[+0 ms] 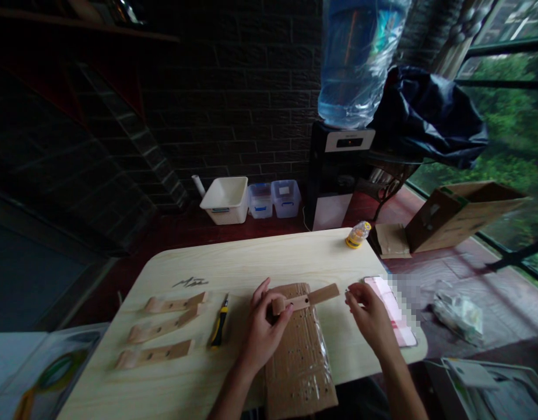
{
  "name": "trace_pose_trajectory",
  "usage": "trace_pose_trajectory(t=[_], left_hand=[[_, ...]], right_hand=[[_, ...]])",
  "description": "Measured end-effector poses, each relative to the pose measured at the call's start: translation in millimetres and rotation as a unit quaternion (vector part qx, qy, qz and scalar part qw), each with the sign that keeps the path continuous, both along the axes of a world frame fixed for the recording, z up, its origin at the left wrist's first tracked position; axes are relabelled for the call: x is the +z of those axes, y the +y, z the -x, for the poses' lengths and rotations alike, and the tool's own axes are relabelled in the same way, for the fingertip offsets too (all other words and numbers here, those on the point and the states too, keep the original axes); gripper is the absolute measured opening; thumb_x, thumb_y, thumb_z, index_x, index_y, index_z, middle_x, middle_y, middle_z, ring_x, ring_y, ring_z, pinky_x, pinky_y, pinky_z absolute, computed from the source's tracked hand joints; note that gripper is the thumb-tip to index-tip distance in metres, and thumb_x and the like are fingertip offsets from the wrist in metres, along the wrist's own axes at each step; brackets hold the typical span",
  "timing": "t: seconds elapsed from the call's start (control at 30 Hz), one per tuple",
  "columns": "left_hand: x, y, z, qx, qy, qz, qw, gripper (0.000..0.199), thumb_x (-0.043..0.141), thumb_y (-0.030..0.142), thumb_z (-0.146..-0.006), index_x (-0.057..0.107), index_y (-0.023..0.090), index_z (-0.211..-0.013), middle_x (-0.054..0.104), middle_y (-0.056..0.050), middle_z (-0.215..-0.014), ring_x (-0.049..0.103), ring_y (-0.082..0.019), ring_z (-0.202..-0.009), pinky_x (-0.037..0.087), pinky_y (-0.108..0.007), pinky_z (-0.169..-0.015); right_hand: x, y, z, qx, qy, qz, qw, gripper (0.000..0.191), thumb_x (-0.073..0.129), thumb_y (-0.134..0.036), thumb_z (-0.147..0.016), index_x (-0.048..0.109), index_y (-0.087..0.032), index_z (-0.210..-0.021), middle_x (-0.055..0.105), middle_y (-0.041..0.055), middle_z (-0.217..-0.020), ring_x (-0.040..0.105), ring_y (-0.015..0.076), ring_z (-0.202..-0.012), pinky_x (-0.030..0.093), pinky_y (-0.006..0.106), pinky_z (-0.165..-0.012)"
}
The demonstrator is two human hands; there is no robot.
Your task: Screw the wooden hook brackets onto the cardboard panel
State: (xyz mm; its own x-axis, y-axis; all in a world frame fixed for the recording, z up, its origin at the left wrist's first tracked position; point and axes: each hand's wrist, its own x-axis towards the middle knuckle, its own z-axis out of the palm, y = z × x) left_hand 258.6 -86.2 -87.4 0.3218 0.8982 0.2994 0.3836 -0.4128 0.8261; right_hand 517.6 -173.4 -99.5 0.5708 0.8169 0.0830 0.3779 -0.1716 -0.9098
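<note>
My left hand (262,329) grips a jointed wooden piece (323,293) with a rounded block at its near end and a dark hole partway along. The piece lies over a flat cardboard slab (297,373) marked with small holes and partly wrapped in clear tape. To the right, my right hand (370,315) is raised with thumb and forefinger pinched on a tiny object, too small to name. Left of the cardboard rests a yellow-and-black screwdriver (219,325). Three similar wooden pieces (164,331) are lined up farther left, below several thin dark screw-like bits (190,282).
A phone (377,290) lies on the pale table (251,255) beside my right hand. Near the far right corner stands a clear jar with a yellow base (358,234). Beyond are a water dispenser (334,181), plastic bins (227,198) and a cardboard box (456,213).
</note>
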Motion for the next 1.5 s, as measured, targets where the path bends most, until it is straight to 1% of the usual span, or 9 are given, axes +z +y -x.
trace_pose_trajectory(t=[0.1,0.2,0.37,0.57,0.77,1.07,1.23,1.33,1.5], left_hand=[[11.4,0,8,-0.028,0.036,-0.01,0.999,0.01,0.067,0.033,-0.089,0.068,0.024,-0.094,0.042,-0.009,-0.152,0.038,-0.03,-0.144,0.036,-0.053,-0.116],[20.6,1,18,-0.072,0.062,-0.01,0.995,0.009,0.072,0.03,-0.085,0.07,0.026,-0.092,0.039,-0.007,-0.156,0.035,-0.031,-0.146,0.034,-0.057,-0.118],[22.0,3,28,-0.102,0.083,0.004,0.991,0.018,0.08,0.031,-0.079,0.071,0.028,-0.094,0.037,-0.004,-0.158,0.034,-0.033,-0.147,0.036,-0.063,-0.116],[21.6,3,24,-0.089,0.072,-0.015,0.993,0.024,0.081,0.026,-0.078,0.073,0.033,-0.1,0.042,-0.002,-0.155,0.036,-0.032,-0.146,0.036,-0.066,-0.115],[20.3,6,15,-0.06,0.019,-0.028,0.998,0.025,0.081,0.026,-0.078,0.075,0.033,-0.102,0.047,-0.004,-0.151,0.037,-0.031,-0.145,0.035,-0.064,-0.116],[11.5,9,11,-0.047,-0.009,0.038,0.998,0.022,0.076,0.036,-0.083,0.075,0.029,-0.104,0.043,-0.008,-0.155,0.047,-0.03,-0.139,0.044,-0.051,-0.113],[2.9,10,6,-0.025,-0.032,0.085,0.996,0.022,0.075,0.038,-0.084,0.076,0.026,-0.102,0.04,-0.008,-0.157,0.05,-0.029,-0.137,0.048,-0.044,-0.11],[1.0,12,4,-0.025,-0.041,0.098,0.994,0.022,0.073,0.038,-0.085,0.076,0.025,-0.103,0.047,-0.008,-0.151,0.051,-0.028,-0.136,0.048,-0.042,-0.11],[3.6,15,7,-0.048,-0.029,0.102,0.993,0.022,0.072,0.035,-0.086,0.074,0.026,-0.106,0.047,-0.008,-0.149,0.047,-0.029,-0.14,0.044,-0.046,-0.114]], right_hand=[[3.4,4,6,-0.001,0.025,-0.014,1.0,0.043,0.058,-0.048,-0.088,0.067,-0.019,-0.117,0.072,0.0095,-0.095,0.069,0.0243,-0.084,0.057,0.036,-0.068],[6.2,5,14,0.009,0.032,-0.022,0.999,0.04,0.058,-0.05,-0.088,0.072,-0.02,-0.111,0.072,0.012,-0.106,0.069,0.0255,-0.09,0.058,0.038,-0.074],[10.3,9,23,0.022,0.067,-0.023,0.997,0.04,0.063,-0.051,-0.086,0.072,-0.02,-0.108,0.075,0.0096,-0.092,0.071,0.0264,-0.089,0.059,0.038,-0.075],[11.5,15,27,0.012,0.133,-0.021,0.991,0.046,0.067,-0.055,-0.084,0.068,-0.02,-0.114,0.076,0.0133,-0.103,0.072,0.0283,-0.094,0.058,0.041,-0.08],[15.0,16,34,0.007,0.227,-0.058,0.972,0.046,0.07,-0.056,-0.082,0.066,-0.019,-0.109,0.075,0.0151,-0.11,0.073,0.0289,-0.099,0.058,0.043,-0.085],[19.7,16,41,-0.001,0.288,-0.068,0.955,0.043,0.075,-0.051,-0.078,0.064,-0.02,-0.105,0.076,0.0137,-0.108,0.072,0.0292,-0.1,0.06,0.044,-0.083],[14.0,21,53,0.02,0.283,-0.044,0.958,0.041,0.072,-0.051,-0.082,0.062,-0.019,-0.105,0.076,0.0133,-0.109,0.073,0.0278,-0.097,0.062,0.042,-0.082],[8.7,23,59,0.029,0.27,-0.034,0.962,0.039,0.069,-0.052,-0.084,0.062,-0.019,-0.104,0.076,0.0132,-0.107,0.074,0.0273,-0.092,0.063,0.041,-0.078],[1.0,22,52,0.022,0.219,-0.04,0.975,0.032,0.069,-0.042,-0.082,0.062,-0.02,-0.104,0.075,0.0125,-0.11,0.074,0.0269,-0.094,0.062,0.039,-0.076]])
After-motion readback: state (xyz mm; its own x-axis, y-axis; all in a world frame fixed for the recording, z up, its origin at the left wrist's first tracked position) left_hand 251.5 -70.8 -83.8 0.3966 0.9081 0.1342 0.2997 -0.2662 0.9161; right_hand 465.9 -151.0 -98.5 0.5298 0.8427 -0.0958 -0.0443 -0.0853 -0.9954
